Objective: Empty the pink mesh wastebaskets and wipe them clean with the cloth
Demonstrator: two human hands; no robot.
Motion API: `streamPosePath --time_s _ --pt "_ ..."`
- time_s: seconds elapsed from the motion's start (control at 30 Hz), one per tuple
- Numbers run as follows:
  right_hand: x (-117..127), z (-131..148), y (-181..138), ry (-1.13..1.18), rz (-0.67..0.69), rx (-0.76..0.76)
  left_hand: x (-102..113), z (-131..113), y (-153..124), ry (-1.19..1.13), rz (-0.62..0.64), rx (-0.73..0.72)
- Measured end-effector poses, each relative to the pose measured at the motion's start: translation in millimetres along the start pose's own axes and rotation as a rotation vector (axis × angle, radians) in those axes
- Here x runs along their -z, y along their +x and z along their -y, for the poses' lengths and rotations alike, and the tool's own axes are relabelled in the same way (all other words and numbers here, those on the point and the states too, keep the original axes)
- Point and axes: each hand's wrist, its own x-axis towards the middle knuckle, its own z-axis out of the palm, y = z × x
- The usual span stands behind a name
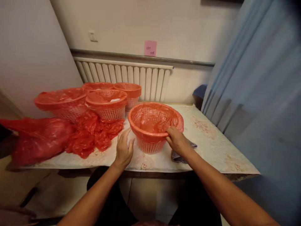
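A round plastic basket (151, 147) with lattice sides stands upright on the table in front of me. A thin red plastic bag (150, 121) lines its inside and is folded over the rim. My right hand (176, 140) grips the near right part of that rim, fingers wrapped over the edge. Just left of the basket, my left hand (124, 149) is open with its fingers apart and holds nothing. Beside my right wrist lies a dark patterned cloth (180, 157), partly covered by the forearm.
Several lined baskets (105, 113) stand at the back left. Crumpled red bags (91, 138) and a bulging red bag (44, 139) lie before them. A radiator (131, 73) is behind the table (211, 141); a blue curtain (258, 94) hangs at the right.
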Motion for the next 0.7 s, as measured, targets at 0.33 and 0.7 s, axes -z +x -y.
streamPosePath --time_s 0.33,0.7 --pt "0 -50 40 0.152 -0.208 0.014 -105 83 -81 0.134 0.286 0.239" --pt "35 -236 131 -0.111 -0.385 -0.182 -240 79 -53 0.461 0.625 0.184"
